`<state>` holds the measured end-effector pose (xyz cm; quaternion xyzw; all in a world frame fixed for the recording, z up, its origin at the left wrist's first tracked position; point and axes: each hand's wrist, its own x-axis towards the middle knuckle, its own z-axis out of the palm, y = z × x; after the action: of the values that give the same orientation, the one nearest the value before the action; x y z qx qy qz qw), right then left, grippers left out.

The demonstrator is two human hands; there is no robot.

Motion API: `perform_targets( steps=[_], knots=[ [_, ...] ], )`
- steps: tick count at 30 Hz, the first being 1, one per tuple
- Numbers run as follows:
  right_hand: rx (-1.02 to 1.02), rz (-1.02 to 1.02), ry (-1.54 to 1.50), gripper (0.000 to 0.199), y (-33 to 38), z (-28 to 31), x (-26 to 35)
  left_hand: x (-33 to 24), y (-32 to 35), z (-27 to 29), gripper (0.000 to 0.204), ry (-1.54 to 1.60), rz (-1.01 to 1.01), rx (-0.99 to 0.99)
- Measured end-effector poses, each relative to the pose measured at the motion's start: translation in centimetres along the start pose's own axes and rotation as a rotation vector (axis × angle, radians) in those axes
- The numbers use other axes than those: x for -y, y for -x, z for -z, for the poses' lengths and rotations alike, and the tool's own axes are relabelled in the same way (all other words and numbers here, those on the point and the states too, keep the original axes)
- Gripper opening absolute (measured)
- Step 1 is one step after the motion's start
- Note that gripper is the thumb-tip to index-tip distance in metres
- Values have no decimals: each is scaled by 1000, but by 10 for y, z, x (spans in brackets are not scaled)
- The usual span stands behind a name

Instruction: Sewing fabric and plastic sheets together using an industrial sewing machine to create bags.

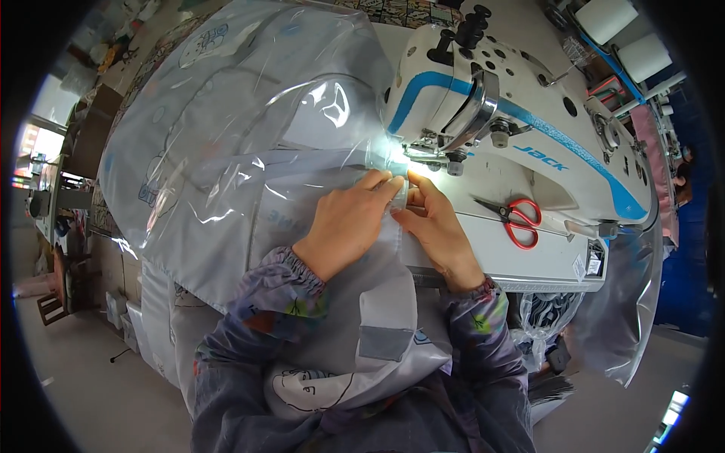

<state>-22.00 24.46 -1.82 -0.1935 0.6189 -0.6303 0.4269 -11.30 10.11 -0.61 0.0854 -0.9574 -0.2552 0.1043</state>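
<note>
A large sheet of grey printed fabric [204,151] with shiny clear plastic on it spreads under the lit needle area of a white and blue sewing machine [453,98]. My left hand [350,215] is closed at the fabric's right edge, its fingertips pressed together on the seam just in front of the presser foot [423,157]. Close beside it, my right hand [438,230] pinches the same edge between thumb and fingers. The fingertips of both hands nearly meet. Glare and the fingers hide the stitching point.
Red-handled scissors [521,223] lie on the machine bed right of my right hand. More fabric, with a grey patch [385,343], hangs over my lap. White thread cones [606,20] stand at the far right. Clear plastic sheeting [615,302] droops off the table's right end.
</note>
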Motion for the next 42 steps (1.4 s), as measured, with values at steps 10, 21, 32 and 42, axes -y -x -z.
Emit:
perform_targets(
  steps=[10,21,32,42],
  knots=[
    [-3,54,188,53,-17,16,5,-5,-20,-7,43,-90,94,13],
    [-413,421,758,17,-15,52,47,7,-36,-14,23,-194,-19,-86],
    [-438,405,653,13,-9,42,50,-2,-24,-13,25,-217,-14,-53],
    [-575,568,1298,26,57,132,3,1,5,8,28,-79,-264,-325]
  ],
)
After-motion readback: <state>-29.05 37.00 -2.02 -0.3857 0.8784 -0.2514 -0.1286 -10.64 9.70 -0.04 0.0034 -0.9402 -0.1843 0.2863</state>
